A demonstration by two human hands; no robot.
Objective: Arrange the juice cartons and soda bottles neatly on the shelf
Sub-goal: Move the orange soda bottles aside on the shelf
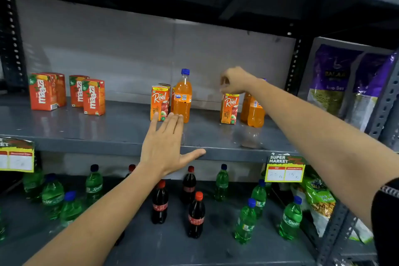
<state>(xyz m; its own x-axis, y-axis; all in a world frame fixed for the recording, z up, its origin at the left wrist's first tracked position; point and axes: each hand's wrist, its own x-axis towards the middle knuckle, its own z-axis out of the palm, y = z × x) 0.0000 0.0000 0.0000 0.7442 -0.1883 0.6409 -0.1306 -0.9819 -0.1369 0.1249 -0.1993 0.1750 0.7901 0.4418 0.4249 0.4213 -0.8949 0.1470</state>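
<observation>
The upper shelf [108, 147] carries the stock to be arranged. The left hand [166, 149] is flat, fingers together and extended, thumb spread along the shelf edge, fingertips just in front of the middle Fanta bottle [182, 98] and holding nothing. The right hand [234, 80] hovers curled above the right Real apple carton [229, 108]; fingers are bunched, and whether they pinch anything cannot be told.

Handling, judged from appearance:
- Fanta bottles: full, so moderately heavy for their size; smooth plastic walls, slightly slippery. Tall and narrow, so liable to tip. Grip around the body at the label, or at the neck below the cap.
- Cartons: light, stiff paperboard, flat faces. Pinch across the 2 broad faces near the middle; excess force would likely dent them.

Count, upper shelf:
- Maaza cartons [43, 93]: 4, in 2 staggered pairs at the left.
- Real cartons: 1 at the right; at least 2 in the middle group [159, 103], with an edge of a possible 3rd behind the bottle.
- Fanta bottles: 1 in the middle, 2 at the right [252, 111], partly hidden by the right forearm.

Lower shelf:
- Coca-Cola bottles [196, 215]: at least 4 visible, scattered.
- Sprite bottles [246, 222]: roughly 10, scattered; the exact number is uncertain at the dark left edge.
</observation>
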